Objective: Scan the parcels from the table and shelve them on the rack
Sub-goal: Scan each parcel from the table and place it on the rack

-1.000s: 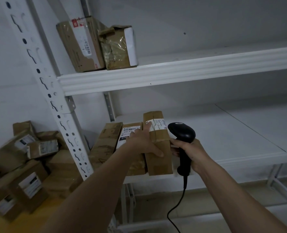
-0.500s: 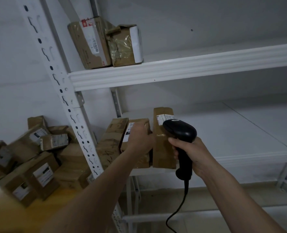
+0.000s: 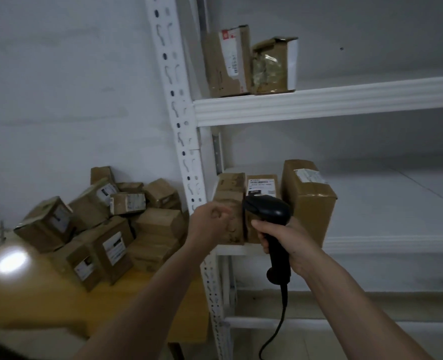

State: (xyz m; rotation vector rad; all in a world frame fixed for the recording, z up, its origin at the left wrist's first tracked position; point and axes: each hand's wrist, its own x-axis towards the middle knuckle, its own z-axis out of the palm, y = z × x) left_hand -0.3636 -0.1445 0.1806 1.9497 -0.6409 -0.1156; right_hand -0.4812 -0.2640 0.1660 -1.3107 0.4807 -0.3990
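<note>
Three brown parcels stand side by side at the left end of the rack's middle shelf: a left parcel, a middle parcel with a white label, and a taller right parcel. My right hand grips a black barcode scanner in front of the middle parcel. My left hand hovers before the left parcel with loosely curled fingers and holds nothing. A pile of parcels lies on the yellow table at the left.
Two more parcels stand on the upper shelf. The white perforated rack post rises between table and shelves. The scanner's cable hangs down toward the floor. The shelves stretch bare to the right.
My left hand has let go of the parcels on the middle shelf and drawn back left. The scanner moved left, in front of the middle parcel. The view swung left toward the table.
</note>
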